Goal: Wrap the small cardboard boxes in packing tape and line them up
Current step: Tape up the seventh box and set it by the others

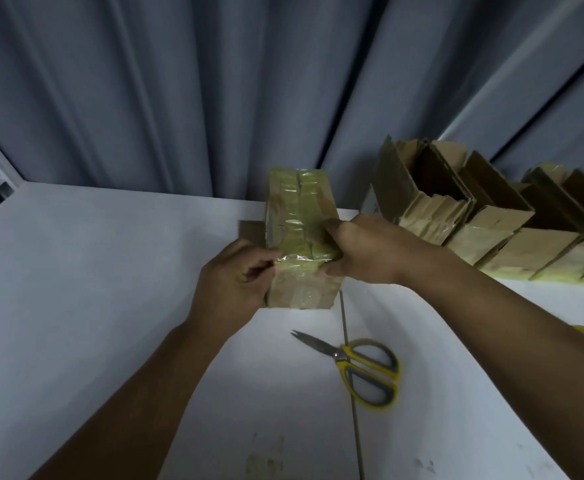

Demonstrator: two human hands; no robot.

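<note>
While the cardboard box (301,237) sits between both hands over the white table (76,271), we see it banded in glossy yellowish tape, brown card bare at its near end. Left hand (235,282) pinches the tape edge at the near-left corner; right hand (363,252) clamps the right side, fingers curled on top. Scissors (356,365) lie nearer; a row of open boxes (484,220) stands far right.

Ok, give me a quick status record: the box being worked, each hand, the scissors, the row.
box: taped cardboard box, between both hands
left hand: pinches tape at the box's left edge
right hand: grips the box's right side
scissors: lying on the white table, untouched
row: other boxes lined up at right, some tops open
</note>
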